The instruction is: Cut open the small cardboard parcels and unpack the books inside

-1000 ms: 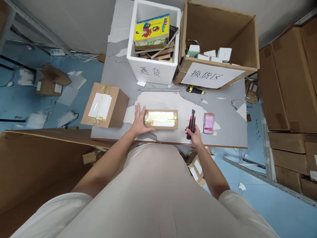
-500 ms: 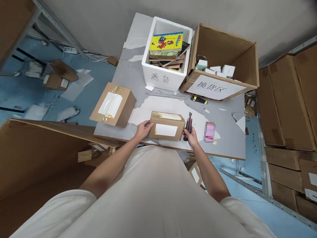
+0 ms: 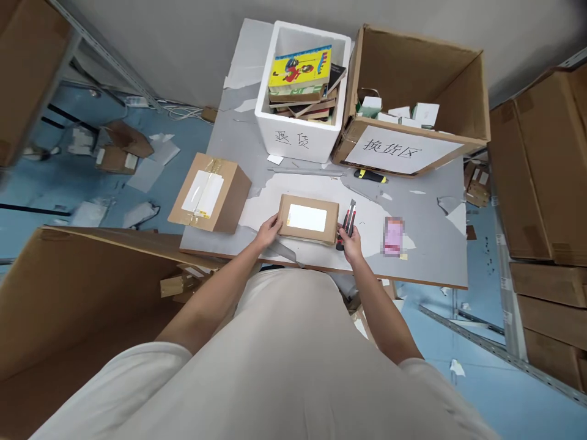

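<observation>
A small brown cardboard box (image 3: 308,239) with a white label on top lies near the table's front edge. My left hand (image 3: 268,232) grips its left end, thumb on top and the other fingers mostly hidden. In my right hand (image 3: 351,242) is a red and black utility knife (image 3: 347,223), its tip pointing away from me. That hand is at the box's right end; whether its fingers also touch the cardboard I cannot tell. To the left stands a larger taped carton (image 3: 233,198) with a white label.
At the back of the table (image 3: 426,244) stand a white foam box (image 3: 293,142) of books and an open carton (image 3: 422,46) holding small white boxes. A yellow and black cutter (image 3: 370,176) and a blurred pink item (image 3: 393,236) lie right. A big open carton (image 3: 92,287) is below left.
The small box has been tipped so its labelled side now faces up, and it sits slightly farther from the table edge. Both hands moved with it; the knife stays in the right.
</observation>
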Available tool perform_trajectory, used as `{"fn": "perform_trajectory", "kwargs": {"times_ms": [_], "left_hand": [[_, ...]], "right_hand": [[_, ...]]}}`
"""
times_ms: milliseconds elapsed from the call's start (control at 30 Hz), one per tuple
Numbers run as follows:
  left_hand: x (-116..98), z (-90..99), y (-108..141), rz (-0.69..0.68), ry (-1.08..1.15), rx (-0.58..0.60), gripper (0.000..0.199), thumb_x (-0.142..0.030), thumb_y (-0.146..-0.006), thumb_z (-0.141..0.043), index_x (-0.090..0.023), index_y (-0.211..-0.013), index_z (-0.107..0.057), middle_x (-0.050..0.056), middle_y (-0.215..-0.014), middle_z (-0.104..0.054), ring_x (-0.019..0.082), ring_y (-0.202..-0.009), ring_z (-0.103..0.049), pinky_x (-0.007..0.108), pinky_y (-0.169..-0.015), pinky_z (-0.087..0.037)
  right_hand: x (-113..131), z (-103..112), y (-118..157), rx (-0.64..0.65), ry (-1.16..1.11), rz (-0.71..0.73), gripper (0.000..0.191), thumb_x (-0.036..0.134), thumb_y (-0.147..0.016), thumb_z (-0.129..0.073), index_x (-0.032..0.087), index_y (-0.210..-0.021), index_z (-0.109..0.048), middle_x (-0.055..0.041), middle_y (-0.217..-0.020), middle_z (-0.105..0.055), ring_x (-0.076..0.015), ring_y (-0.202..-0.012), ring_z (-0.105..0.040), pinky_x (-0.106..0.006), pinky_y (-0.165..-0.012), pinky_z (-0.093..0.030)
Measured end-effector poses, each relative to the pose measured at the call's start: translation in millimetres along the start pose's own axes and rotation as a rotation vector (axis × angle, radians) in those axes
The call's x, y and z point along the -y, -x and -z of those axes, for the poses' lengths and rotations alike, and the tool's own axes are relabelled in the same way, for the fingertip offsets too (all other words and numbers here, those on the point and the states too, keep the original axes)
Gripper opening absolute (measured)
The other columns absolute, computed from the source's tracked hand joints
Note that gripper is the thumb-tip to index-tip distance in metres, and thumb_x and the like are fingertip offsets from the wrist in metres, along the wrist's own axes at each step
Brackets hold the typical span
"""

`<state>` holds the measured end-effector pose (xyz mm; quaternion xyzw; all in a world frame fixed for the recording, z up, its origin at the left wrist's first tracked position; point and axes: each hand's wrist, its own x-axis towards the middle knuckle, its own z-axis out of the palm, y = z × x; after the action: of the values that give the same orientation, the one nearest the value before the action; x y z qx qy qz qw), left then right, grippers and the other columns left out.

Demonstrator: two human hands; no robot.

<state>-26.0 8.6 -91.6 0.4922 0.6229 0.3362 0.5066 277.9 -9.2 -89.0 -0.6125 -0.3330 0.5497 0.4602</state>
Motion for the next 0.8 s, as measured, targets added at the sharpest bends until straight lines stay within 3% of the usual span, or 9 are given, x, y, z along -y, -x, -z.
{"fn": "perform_trajectory", "kwargs": {"times_ms": [133, 267, 400, 533, 667, 800], "left_hand": [[25.0, 5.9, 18.2, 0.068, -0.030, 0.019, 0.074, -0.042, -0.068, -0.063, -0.016, -0.135, -0.048, 0.014, -0.142, -0.049, 0.029, -0.132, -0.045, 0.047, -0.109, -0.036], [33.7, -6.0, 25.4, 0.085, -0.055, -0.016, 0.070, -0.037, -0.065, -0.064, -0.014, -0.130, -0.052, 0.015, -0.132, -0.058, 0.028, -0.124, -0.053, 0.045, -0.106, -0.040], [18.8, -20.2, 26.9, 0.103, -0.069, -0.122, 0.052, -0.042, -0.072, -0.061, -0.011, -0.114, -0.060, 0.016, -0.112, -0.068, 0.026, -0.107, -0.063, 0.042, -0.097, -0.047], [-4.2, -19.2, 35.0, 0.057, -0.133, -0.223, 0.045, -0.050, -0.075, -0.060, -0.012, -0.098, -0.066, 0.013, -0.099, -0.070, 0.025, -0.097, -0.064, 0.039, -0.090, -0.050], [-24.3, -16.4, 42.5, -0.041, -0.230, -0.318, 0.049, -0.054, -0.078, -0.057, -0.015, -0.107, -0.066, 0.009, -0.099, -0.064, 0.021, -0.093, -0.060, 0.036, -0.088, -0.049], [-34.8, -17.4, 35.0, -0.087, -0.350, -0.304, 0.065, -0.047, -0.062, -0.076, -0.018, -0.118, -0.062, 0.007, -0.100, -0.057, 0.021, -0.092, -0.058, 0.038, -0.085, -0.050]], "right_hand": [[-12.8, 19.2, 11.3, 0.044, -0.066, -0.024, 0.056, 0.050, -0.066, -0.071, 0.024, -0.110, -0.048, -0.0109, -0.126, -0.062, -0.0228, -0.111, -0.061, -0.041, -0.088, -0.053], [-24.3, 23.6, 17.9, 0.141, -0.053, -0.061, 0.056, 0.049, -0.065, -0.072, 0.024, -0.110, -0.050, -0.0094, -0.121, -0.064, -0.0217, -0.106, -0.063, -0.040, -0.088, -0.052], [-22.9, 19.3, 16.6, 0.165, -0.011, -0.023, 0.051, 0.050, -0.068, -0.069, 0.023, -0.106, -0.050, -0.0064, -0.110, -0.067, -0.0188, -0.094, -0.064, -0.038, -0.087, -0.052], [-6.4, 21.8, 13.9, 0.175, -0.089, 0.042, 0.044, 0.045, -0.071, -0.069, 0.023, -0.103, -0.049, -0.0055, -0.108, -0.067, -0.0176, -0.091, -0.065, -0.037, -0.085, -0.053], [11.4, 20.3, 9.8, 0.207, -0.114, 0.108, 0.041, 0.043, -0.073, -0.068, 0.024, -0.103, -0.048, -0.0062, -0.115, -0.065, -0.0184, -0.099, -0.064, -0.038, -0.088, -0.052], [18.0, 12.4, -1.8, 0.195, -0.004, 0.152, 0.039, 0.042, -0.074, -0.065, 0.022, -0.104, -0.049, -0.0060, -0.111, -0.065, -0.0183, -0.094, -0.064, -0.041, -0.089, -0.051]]}}
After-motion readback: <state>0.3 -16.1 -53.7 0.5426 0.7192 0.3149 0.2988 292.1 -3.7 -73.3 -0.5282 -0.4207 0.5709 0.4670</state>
